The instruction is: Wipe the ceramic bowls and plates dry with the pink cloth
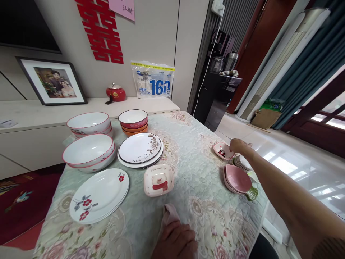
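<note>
My left hand point(178, 240) is closed on a pale pink cloth point(170, 214) near the table's front edge. Stretched out to the far right, my right hand point(238, 145) has its fingers at the rim of a small pinkish dish point(223, 150) with a red and black figure; its fingertips are partly hidden. Beside that hand stand stacked small white dishes point(243, 163). Nearer to me are pink strawberry-shaped bowls point(238, 178) with a green leaf handle. A square bear dish point(159, 180) lies just beyond the cloth.
Left on the table are floral oval plates point(100, 194), large white bowls point(88, 151), round plates point(140, 148) and red and orange bowls point(133, 119). A cabinet ledge point(97, 107) behind holds a framed photo, a red pot and a cup bag.
</note>
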The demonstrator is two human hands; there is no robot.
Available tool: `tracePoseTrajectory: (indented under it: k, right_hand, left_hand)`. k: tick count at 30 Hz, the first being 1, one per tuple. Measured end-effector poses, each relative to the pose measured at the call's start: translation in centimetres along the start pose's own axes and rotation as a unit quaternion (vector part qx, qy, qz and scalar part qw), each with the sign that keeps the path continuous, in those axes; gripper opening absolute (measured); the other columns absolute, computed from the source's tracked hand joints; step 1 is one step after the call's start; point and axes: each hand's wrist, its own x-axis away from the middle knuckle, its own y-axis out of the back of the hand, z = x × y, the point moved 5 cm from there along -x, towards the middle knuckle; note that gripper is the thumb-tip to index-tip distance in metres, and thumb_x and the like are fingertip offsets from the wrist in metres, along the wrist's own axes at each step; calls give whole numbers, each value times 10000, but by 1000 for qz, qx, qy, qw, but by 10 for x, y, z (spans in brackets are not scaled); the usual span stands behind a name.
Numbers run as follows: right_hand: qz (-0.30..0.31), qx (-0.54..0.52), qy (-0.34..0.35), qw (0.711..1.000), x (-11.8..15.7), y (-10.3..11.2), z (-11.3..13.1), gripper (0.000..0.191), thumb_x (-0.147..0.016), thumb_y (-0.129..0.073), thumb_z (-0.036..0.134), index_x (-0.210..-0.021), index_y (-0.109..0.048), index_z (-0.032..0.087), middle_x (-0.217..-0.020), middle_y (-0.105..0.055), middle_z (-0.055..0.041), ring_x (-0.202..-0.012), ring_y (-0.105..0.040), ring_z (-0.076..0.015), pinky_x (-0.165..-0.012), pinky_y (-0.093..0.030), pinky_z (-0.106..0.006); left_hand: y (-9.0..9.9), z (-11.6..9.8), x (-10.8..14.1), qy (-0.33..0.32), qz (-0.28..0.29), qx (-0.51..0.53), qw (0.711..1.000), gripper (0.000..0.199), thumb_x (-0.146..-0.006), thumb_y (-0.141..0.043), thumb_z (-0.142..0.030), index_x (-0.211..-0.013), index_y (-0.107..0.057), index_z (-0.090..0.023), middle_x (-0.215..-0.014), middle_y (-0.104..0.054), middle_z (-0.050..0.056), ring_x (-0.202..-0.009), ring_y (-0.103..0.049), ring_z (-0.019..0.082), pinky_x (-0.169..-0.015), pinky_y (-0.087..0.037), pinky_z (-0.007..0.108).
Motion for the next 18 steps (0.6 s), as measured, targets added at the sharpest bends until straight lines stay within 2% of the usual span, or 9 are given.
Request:
tracePoseTrajectory:
  k: [3, 5, 8, 9, 10, 11, 12, 15, 18]
  right_hand:
    - [-20, -15, 35, 999, 14, 29, 16, 340, -947, -613, 353, -1233, -596, 170, -1247, -618, -93, -1076, -627, -231, -909, -533, -453]
    - [-51, -51, 105, 992, 37, 46, 40, 252, -931, -599, 264, -1149, -674, 163, -1158, -682, -143, -1108, -626, -300, -925, -479, -430]
    - [-62, -132, 225, 963, 93, 50, 85, 289, -959, -507, 323, -1195, -658, 252, -1049, -736, -46, -980, -680, -218, -848, -477, -305]
    - [-51, -168, 267, 948, 114, 44, 100, 283, -958, -496, 344, -1168, -664, 254, -947, -747, -20, -890, -695, -188, -800, -483, -275]
    - [-20, -240, 317, 918, 136, 36, 116, 278, -941, -515, 347, -1130, -674, 222, -854, -743, -23, -814, -699, -186, -761, -482, -273]
    - [15, -291, 343, 893, 155, 24, 129, 273, -927, -525, 362, -1094, -680, 212, -797, -732, -17, -754, -699, -185, -727, -478, -274]
    - [41, -317, 346, 882, 170, 11, 140, 273, -920, -525, 379, -1067, -683, 213, -763, -722, -10, -713, -693, -183, -704, -468, -275]
    - [69, -328, 323, 885, 198, -26, 168, 277, -919, -511, 379, -1052, -682, 206, -706, -700, -13, -659, -668, -184, -671, -433, -277]
    - [64, -333, 294, 894, 204, -50, 188, 245, -905, -528, 372, -962, -679, 188, -687, -676, -29, -689, -642, -190, -654, -400, -273]
  left_hand:
    - [-5, 0, 4, 5, 10, 1, 1000, 234, -977, -422, -177, -905, -640, -225, -876, -739, -19, -891, -672, 129, -957, -453, 274]
    - [-7, 0, 5, 28, 20, 10, 999, 219, -967, -423, -176, -896, -625, -222, -880, -738, -9, -894, -674, 136, -966, -453, 294]
    - [0, -3, 1, 42, 22, 50, 998, 145, -937, -466, -213, -917, -609, -221, -891, -743, -6, -884, -682, 147, -963, -461, 318]
    - [4, -4, -2, 55, 37, 70, 995, 141, -922, -473, -189, -944, -608, -224, -914, -745, -4, -901, -683, 149, -965, -464, 324]
    - [10, -6, -5, 61, 47, 98, 992, 149, -894, -483, -166, -957, -606, -222, -923, -743, 7, -899, -683, 156, -953, -478, 337]
    - [14, -7, -9, 67, 80, 126, 987, 207, -861, -505, -146, -1031, -602, -215, -996, -739, 37, -955, -679, 177, -961, -487, 365]
    - [22, -7, -12, 90, 74, 151, 982, 291, -826, -520, -114, -1092, -598, -207, -1068, -728, 71, -1011, -670, 199, -956, -500, 386]
    - [46, 0, -19, 184, 7, 217, 958, 340, -807, -541, -111, -1128, -613, -199, -1157, -697, 125, -1114, -635, 254, -918, -537, 416]
    - [59, 17, -13, 324, -88, 242, 910, 242, -870, -455, -124, -1003, -643, -196, -1015, -711, 95, -967, -667, 213, -876, -546, 393]
